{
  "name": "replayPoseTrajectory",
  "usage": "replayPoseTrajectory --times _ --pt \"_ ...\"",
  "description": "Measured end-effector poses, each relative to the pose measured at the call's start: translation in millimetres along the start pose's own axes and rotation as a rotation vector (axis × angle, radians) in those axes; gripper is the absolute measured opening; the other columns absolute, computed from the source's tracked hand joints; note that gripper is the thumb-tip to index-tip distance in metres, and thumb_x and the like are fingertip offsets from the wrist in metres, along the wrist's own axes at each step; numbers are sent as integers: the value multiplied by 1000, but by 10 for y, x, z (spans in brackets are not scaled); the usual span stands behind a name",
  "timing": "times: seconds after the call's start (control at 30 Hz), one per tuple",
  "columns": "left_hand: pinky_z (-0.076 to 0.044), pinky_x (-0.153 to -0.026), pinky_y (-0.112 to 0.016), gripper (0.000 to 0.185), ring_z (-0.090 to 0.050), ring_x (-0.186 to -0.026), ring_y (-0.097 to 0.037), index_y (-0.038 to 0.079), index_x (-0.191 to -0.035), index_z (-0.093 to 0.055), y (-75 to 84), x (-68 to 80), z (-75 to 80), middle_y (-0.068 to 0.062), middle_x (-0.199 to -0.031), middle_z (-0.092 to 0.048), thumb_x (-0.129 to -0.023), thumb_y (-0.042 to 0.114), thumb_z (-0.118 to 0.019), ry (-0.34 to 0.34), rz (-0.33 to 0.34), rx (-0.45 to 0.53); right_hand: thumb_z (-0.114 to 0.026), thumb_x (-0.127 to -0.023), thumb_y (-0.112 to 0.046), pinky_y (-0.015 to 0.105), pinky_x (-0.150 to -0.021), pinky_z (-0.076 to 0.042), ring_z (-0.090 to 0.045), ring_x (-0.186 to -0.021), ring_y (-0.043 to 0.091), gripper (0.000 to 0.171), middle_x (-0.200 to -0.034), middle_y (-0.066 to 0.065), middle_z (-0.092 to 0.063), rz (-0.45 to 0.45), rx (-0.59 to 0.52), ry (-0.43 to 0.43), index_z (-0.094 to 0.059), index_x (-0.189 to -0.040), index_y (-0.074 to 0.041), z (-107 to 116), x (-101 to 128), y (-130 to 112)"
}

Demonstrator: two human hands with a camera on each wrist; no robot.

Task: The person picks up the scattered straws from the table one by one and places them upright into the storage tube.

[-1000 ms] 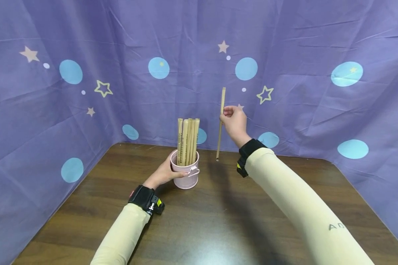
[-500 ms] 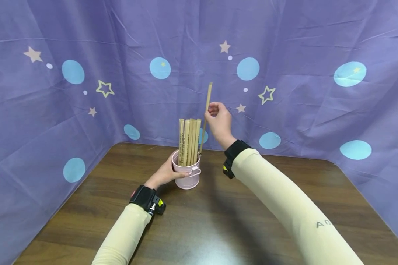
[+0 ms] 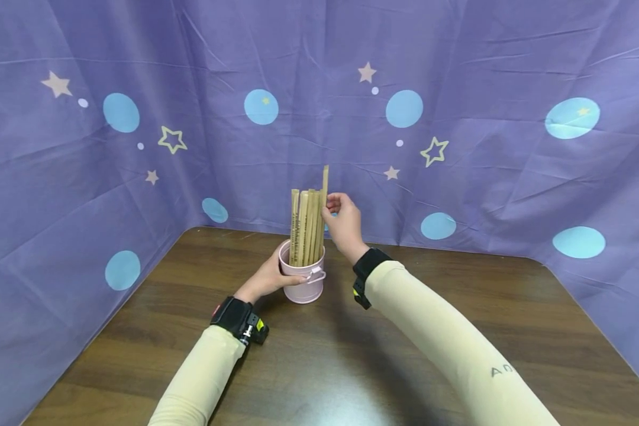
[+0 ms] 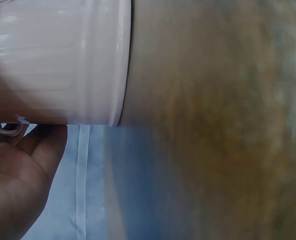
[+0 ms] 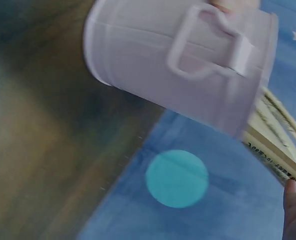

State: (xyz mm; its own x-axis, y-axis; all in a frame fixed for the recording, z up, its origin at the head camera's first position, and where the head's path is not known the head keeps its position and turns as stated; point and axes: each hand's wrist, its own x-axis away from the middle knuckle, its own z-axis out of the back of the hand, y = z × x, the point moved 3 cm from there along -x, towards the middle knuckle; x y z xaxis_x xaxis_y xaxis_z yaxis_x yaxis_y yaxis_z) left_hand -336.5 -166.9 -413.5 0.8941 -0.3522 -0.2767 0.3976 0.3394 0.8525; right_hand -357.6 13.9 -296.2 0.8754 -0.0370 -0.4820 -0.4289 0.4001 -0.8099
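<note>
**Bright room, blurry close-ups**

The head view is bright, even and sharp. Soft light shines on the table (image 3: 319,378), with faint shadows under the arms. Both wrist views are blurry, and the pink bucket (image 4: 62,60) looks smeared.

Left hand (image 3: 270,277) curled low, right hand (image 3: 343,223) pinching, raised.

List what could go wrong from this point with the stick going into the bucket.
The right hand pinches the wooden stick only near its top, so it could slip or tilt. The pink bucket is already packed with upright sticks, so the new one may jam. The left hand holds one side only; a hard push might tip the bucket.
</note>
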Motion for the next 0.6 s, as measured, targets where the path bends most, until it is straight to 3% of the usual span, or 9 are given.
replayPoseTrajectory --times 0.17,0.4,0.6 --pt "-38 -120 -54 95 -53 -134 -41 0 -156 -28 -14 -7 -8 -26 -149 -50 -79 4 -84 -1 -27 -10 -60 -93 1 43 -91 -57 -68 -99 37 26 -107 24 -69 -41 20 -26 -62 -118 8 -73 126 202" --pt "-38 -120 -52 96 -53 -134 -41 -2 -154 -29 30 -17 -9 -26 -148 -50 -77 2 -86 -6 -16 -9 -60 -92 2 38 -87 -57 -68 -97 35 28 -106 23 -70 -109 14 -76 -61 -120 7 -151 283 424" --pt "-39 -119 -55 95 -53 -133 -42 -5 -152 -30 22 -21 15 -28 -146 -49 -76 3 -86 2 -1 -47 -65 -92 -3 41 -89 -57 -67 -99 35 31 -107 23 -68 -100 15 -96 -60 -121 6 -123 321 473"
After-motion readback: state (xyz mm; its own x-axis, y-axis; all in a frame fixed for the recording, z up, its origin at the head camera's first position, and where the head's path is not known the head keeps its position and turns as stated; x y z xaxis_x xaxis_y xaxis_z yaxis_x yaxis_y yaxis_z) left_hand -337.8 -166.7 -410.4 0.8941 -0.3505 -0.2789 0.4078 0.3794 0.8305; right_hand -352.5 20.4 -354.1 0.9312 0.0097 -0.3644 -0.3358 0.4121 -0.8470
